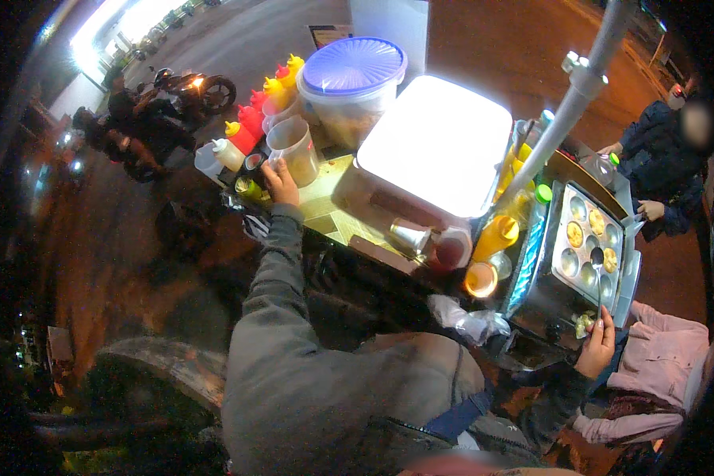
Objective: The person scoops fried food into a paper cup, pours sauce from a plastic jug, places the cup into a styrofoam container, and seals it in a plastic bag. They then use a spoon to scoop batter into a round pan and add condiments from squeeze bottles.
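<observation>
My left hand [282, 184] is closed on the handle of a clear plastic jug [295, 152], which stands at the cart's left end. Beside it are several squeeze bottles [244, 131] with red, yellow and white bodies. Over on the right, the fingers of my right hand [597, 346] close around a thin-handled spoon [599, 274]. Its dark end reaches over a metal pan [569, 260] with several round wells. Some wells hold yellow food [574, 233]; others look bare. A pale green scrap [584, 324] lies by my right fingers, too small to name.
A large tub [349, 115] with a purple lid and a bright white box [444, 147] fill the cart's middle. A grey pole [563, 115] rises beside yellow bottles [497, 236]. People stand at right, one in dark clothes [662, 155]. A motorcycle [202, 91] is on the road.
</observation>
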The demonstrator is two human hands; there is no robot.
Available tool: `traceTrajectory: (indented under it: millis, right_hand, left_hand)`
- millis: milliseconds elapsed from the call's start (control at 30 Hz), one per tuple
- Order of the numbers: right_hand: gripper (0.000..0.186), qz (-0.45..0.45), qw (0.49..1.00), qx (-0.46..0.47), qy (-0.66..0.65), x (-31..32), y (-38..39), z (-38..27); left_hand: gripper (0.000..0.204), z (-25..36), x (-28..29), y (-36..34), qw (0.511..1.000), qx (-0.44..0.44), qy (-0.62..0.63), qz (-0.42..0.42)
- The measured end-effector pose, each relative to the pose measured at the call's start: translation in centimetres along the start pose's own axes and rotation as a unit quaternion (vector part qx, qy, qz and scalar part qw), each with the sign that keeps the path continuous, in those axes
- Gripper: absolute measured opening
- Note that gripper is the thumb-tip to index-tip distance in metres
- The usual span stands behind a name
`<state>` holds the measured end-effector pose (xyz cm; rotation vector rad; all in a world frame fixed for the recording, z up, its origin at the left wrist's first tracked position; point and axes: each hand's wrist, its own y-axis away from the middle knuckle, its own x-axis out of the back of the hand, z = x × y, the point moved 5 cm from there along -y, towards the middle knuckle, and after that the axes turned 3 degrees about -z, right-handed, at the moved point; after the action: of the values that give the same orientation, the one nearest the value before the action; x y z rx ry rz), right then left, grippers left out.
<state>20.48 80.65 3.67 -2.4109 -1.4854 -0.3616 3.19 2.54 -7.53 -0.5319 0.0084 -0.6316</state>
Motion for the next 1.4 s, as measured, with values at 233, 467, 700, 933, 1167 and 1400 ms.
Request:
traceTrajectory:
  millis: [233, 467, 700, 933, 1167, 1400]
  right_hand:
    - [0.033, 0.006, 0.998, -0.034, -0.043, -2.9, 2.3, 0.9]
    - [0.033, 0.012, 0.998, -0.022, -0.061, -4.1, 2.5, 1.7]
    - [0.034, -0.001, 0.998, -0.048, -0.046, -4.4, 3.5, 2.1]
    - [0.033, 0.054, 0.998, -0.041, -0.008, -4.1, 6.3, 1.4]
    - [0.031, 0.117, 0.991, -0.018, 0.057, -2.7, 8.0, -2.1]
    - [0.025, 0.196, 0.954, 0.040, 0.222, 0.5, 3.0, -3.9]
  left_hand:
    - [0.050, -1.5, -0.7, -0.7, 0.999, -0.049, 0.013, -0.018]
    - [0.032, 0.1, 4.3, -3.9, 0.996, -0.062, 0.048, 0.053]
    - [0.058, 0.3, 1.1, -17.2, 0.946, 0.026, -0.283, -0.155]
    - [0.046, -7.2, -4.1, -22.1, 0.813, -0.099, -0.389, -0.422]
    - [0.031, -5.3, -4.2, -23.2, 0.793, -0.080, -0.355, -0.488]
    - [0.029, -4.0, 1.6, -29.2, 0.841, 0.047, -0.313, -0.440]
